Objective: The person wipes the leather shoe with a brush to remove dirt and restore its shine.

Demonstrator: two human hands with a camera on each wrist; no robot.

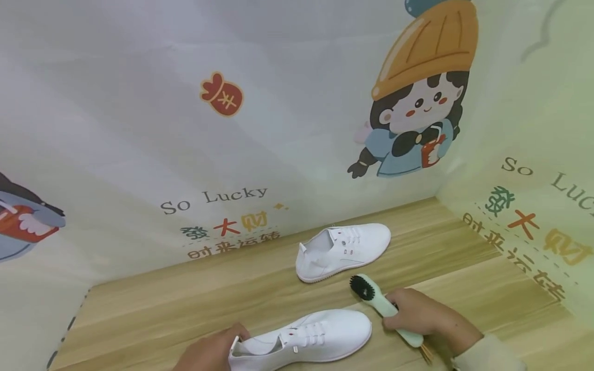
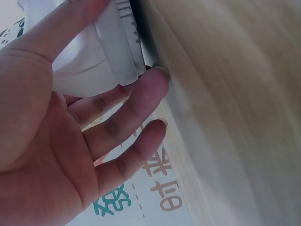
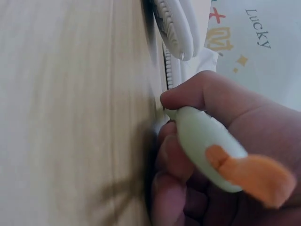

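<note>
A white lace-up shoe [image 1: 341,332] lies sole down near the front, toe to the right. Its heel is held by my left hand [image 1: 209,350]; in the left wrist view the thumb lies on one side of the heel [image 2: 87,70] and fingers on the other. My right hand [image 1: 417,314] grips a pale green shoe brush [image 1: 381,304] by its handle. Black bristles [image 1: 362,287] face up at the brush's far end, apart from both shoes. An orange strap [image 3: 263,179] hangs from the handle's end in the right wrist view.
A second white shoe [image 1: 371,242] stands behind the first, close to the back wall. Wood-patterned boards [image 1: 185,293] form the surface. Pale printed sheets [image 1: 301,129] with cartoon figures and lettering rise at the back and both sides.
</note>
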